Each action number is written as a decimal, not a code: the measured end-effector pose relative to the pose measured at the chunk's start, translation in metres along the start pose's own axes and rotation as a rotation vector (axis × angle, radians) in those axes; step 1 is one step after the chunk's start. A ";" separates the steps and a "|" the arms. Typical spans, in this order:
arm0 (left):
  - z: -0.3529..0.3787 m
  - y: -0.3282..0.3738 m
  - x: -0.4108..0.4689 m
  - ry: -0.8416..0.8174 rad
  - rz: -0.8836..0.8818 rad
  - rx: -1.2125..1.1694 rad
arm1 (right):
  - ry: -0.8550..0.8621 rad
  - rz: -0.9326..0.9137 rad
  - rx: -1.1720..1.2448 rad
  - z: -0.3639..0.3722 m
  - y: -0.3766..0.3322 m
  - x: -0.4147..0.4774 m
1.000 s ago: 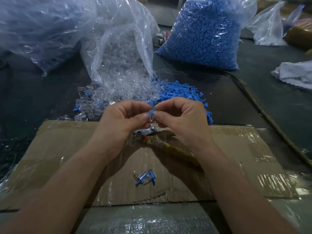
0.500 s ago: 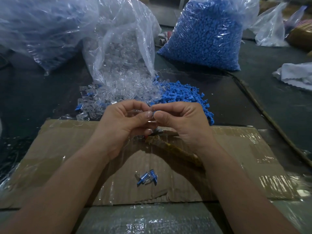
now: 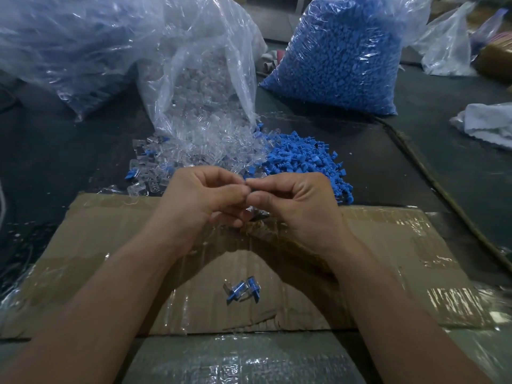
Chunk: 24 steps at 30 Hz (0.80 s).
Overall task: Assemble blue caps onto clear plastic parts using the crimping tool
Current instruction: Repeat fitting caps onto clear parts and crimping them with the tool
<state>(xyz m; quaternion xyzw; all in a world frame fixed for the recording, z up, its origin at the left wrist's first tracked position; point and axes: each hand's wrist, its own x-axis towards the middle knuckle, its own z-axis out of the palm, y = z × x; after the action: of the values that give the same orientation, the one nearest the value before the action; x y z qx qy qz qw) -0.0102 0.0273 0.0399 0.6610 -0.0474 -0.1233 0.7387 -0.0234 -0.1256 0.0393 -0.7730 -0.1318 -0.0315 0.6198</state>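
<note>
Nearest edge: film-covered tabletop [image 3: 235, 361], met by the ragged front edge of a taped cardboard sheet [image 3: 110, 245]. On the cardboard between the forearms: two assembled pieces [image 3: 242, 291], clear bodies capped in blue, touching each other, well apart from both wrists. Bare cardboard to either side of the forearms, out to its left and right edges. Above mid-sheet: left hand [image 3: 194, 200] and right hand [image 3: 299, 206], fingertips touching; each grip closed, thumb against curled fingers, pinched on a small part hidden behind the fingertips. Beneath the right hand, on the cardboard: tool [image 3: 260, 225], mostly covered. Just past the far cardboard edge: heap of clear plastic parts [image 3: 194, 151] at the mouth of an open bag [image 3: 199, 79], touching a heap of blue caps [image 3: 302, 153] on its right. Dark tabletop open left of the clear heap and right of the blue heap, up to a cord [image 3: 432, 178] lying diagonally. Farther back: full bag [image 3: 340, 56] of blue pieces, upright; large bag [image 3: 69, 45] far left; white cloth [image 3: 487, 123] at the right edge.
</note>
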 end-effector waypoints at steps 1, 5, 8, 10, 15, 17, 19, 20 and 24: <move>0.001 0.000 0.000 -0.004 -0.003 0.006 | -0.005 -0.005 -0.012 0.000 0.000 0.000; 0.001 0.000 0.001 0.039 0.008 0.029 | -0.040 -0.048 -0.036 0.001 -0.001 -0.001; -0.001 -0.001 0.001 0.054 -0.003 -0.042 | -0.055 -0.070 -0.004 0.000 0.000 -0.001; 0.000 -0.001 0.001 0.035 -0.014 -0.048 | -0.034 -0.098 -0.030 -0.001 0.001 -0.001; 0.001 0.000 0.001 0.024 -0.031 -0.052 | 0.027 -0.193 -0.129 0.001 0.005 -0.001; 0.001 0.001 0.001 0.018 -0.038 -0.094 | 0.049 -0.226 -0.146 0.001 0.007 0.000; 0.000 0.001 0.000 0.005 -0.050 -0.139 | 0.072 -0.249 -0.163 0.000 0.009 0.001; 0.000 0.002 0.000 -0.007 -0.055 -0.150 | 0.082 -0.255 -0.174 -0.001 0.009 0.001; 0.000 0.003 0.000 -0.022 -0.058 -0.144 | 0.098 -0.270 -0.200 -0.002 0.009 0.001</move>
<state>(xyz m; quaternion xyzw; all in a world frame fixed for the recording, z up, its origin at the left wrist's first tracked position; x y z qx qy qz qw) -0.0103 0.0276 0.0426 0.6057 -0.0275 -0.1551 0.7799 -0.0203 -0.1289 0.0316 -0.8036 -0.2003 -0.1649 0.5356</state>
